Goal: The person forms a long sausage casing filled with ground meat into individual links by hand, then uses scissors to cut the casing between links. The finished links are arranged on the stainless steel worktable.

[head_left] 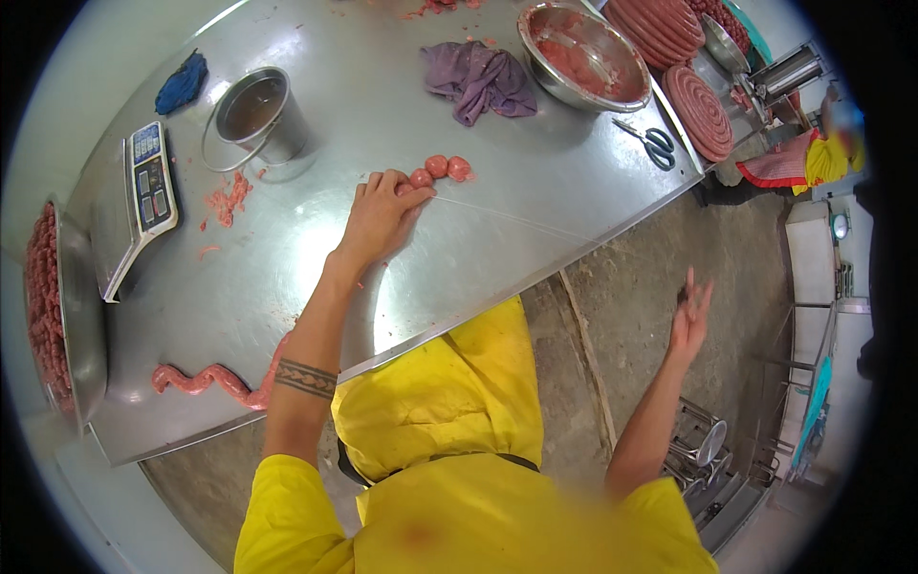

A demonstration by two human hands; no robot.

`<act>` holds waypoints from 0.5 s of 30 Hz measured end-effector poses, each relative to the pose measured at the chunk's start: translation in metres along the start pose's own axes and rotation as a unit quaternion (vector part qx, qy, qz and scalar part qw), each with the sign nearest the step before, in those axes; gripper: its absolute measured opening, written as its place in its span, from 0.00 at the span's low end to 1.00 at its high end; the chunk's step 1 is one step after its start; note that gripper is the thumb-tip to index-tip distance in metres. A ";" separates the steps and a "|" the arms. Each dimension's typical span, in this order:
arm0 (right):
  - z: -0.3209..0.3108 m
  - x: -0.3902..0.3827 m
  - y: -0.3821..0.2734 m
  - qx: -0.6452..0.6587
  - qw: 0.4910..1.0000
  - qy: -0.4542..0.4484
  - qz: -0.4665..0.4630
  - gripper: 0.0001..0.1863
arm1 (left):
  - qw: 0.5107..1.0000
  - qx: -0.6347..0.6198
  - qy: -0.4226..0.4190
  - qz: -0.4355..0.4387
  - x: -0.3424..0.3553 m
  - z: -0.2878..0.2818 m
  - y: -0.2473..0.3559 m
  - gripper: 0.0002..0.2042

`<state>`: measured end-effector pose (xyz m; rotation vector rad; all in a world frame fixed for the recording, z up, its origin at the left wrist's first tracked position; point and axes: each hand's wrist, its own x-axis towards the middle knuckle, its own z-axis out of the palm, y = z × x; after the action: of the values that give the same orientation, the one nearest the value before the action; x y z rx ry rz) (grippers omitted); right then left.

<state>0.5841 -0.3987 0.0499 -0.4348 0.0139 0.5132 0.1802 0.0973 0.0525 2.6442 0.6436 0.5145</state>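
My left hand [390,206] is closed in a pinch at the near end of a short row of round sausage links [437,166] on the steel table [354,124]. A thin, taut string [507,217] leaves its fingertips and runs right, past the table edge. My right hand [688,320] is out over the floor, fingers pointing up, and the string lines up with its fingertips; its far end is too fine to see. A wavy length of filled sausage [196,381] lies at the near left, partly behind my left forearm.
Left on the table are a scale [151,187], a metal bucket [277,120], a blue cloth [182,83] and a basin of meat [84,306]. Farther right are a purple cloth [478,78], a meat-smeared bowl [626,81], scissors [658,145] and coiled sausage [698,110]. Another person [794,163] stands beyond.
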 end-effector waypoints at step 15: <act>0.233 -0.094 0.442 -0.852 0.273 -0.445 0.039 0.33 | 0.887 -0.319 0.173 -0.285 -0.020 0.011 0.007 0.20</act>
<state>0.2687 -0.0026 0.0965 -2.2573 -1.8794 0.6215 0.1706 0.0785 0.0404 1.6539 1.0831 0.8417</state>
